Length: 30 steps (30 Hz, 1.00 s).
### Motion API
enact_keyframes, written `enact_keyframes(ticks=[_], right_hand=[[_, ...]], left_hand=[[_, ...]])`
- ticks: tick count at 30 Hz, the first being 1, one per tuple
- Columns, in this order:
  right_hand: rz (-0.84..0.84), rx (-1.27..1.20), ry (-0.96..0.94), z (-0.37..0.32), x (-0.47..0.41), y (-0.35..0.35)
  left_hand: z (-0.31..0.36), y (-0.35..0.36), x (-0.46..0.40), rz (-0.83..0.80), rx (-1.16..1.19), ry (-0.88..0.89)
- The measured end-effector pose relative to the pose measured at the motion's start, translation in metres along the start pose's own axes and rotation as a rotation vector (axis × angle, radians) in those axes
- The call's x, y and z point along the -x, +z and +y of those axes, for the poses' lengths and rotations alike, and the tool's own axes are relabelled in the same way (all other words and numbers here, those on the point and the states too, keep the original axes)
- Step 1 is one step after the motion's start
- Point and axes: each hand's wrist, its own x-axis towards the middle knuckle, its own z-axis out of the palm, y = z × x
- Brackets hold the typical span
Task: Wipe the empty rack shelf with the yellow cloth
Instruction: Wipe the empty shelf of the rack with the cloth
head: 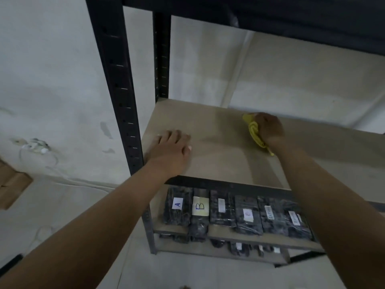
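Packages (pixel 235 213) on shelf (pixel 225 231) below

yellow cloth (pixel 254 130), beige shelf (pixel 218 147), black rack posts (pixel 116 80)

My left hand (pixel 174 150) is resting on the shelf (pixel 218 151) near-left; my right hand (pixel 269 128) is pressing the cloth (pixel 253 130) far-right.

Both forearms are bare to the frame's edge, no sleeves, watch or rings visible.
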Motion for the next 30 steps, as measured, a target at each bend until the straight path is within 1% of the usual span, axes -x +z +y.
enact_keyframes(ticks=[1, 3, 5, 7, 10, 13, 15, 17, 18, 19, 20, 22, 23, 25, 27, 28, 30], right_hand=[[-0.024, 0.105, -0.010, 0.008, -0.005, 0.005], [-0.115, 0.286, -0.074, 0.020, -0.007, 0.019], [-0.164, 0.382, -0.139, 0.022, -0.004, 0.030], [-0.239, 0.404, -0.230, 0.011, 0.013, 0.036], [-0.359, 0.273, -0.383, -0.008, 0.058, 0.041], [-0.399, 0.126, -0.447, -0.027, 0.121, 0.047], [-0.484, -0.015, -0.392, -0.037, 0.151, 0.044], [-0.598, -0.196, -0.270, -0.047, 0.164, 0.032], [-0.597, -0.283, -0.192, -0.050, 0.162, 0.024], [-0.524, -0.351, -0.111, -0.056, 0.155, 0.017], [-0.404, -0.378, -0.024, -0.060, 0.143, 0.012], [-0.186, -0.217, 0.043, -0.061, 0.108, 0.012], [-0.135, -0.115, 0.034, -0.061, 0.091, 0.017], [-0.187, 0.143, -0.026, -0.055, 0.073, 0.040], [-0.212, 0.380, -0.121, -0.046, 0.082, 0.062], [-0.210, 0.434, -0.168, -0.045, 0.092, 0.068], [-0.180, 0.370, -0.229, -0.045, 0.120, 0.067]], left_hand=[[-0.002, 0.004, -0.003, -0.037, -0.020, -0.009], [-0.004, 0.008, -0.005, -0.057, -0.033, -0.004], [-0.006, 0.007, -0.004, -0.073, -0.031, 0.006], [-0.008, 0.006, -0.004, -0.110, -0.054, 0.018], [-0.010, 0.006, -0.006, -0.130, -0.083, 0.038], [-0.009, 0.005, -0.006, -0.129, -0.081, 0.055], [-0.009, 0.003, -0.006, -0.119, -0.073, 0.058], [-0.010, 0.002, -0.005, -0.113, -0.063, 0.061], [-0.010, 0.002, -0.005, -0.111, -0.057, 0.062], [-0.010, 0.002, -0.005, -0.113, -0.051, 0.063], [-0.009, 0.001, -0.004, -0.114, -0.046, 0.063], [-0.009, 0.001, -0.004, -0.105, -0.041, 0.058], [-0.008, 0.001, -0.004, -0.099, -0.042, 0.054], [-0.010, 0.003, -0.004, -0.089, -0.049, 0.052], [-0.011, 0.005, -0.005, -0.089, -0.048, 0.052], [-0.011, 0.005, -0.005, -0.086, -0.043, 0.049], [-0.009, 0.004, -0.004, -0.085, -0.036, 0.050]])
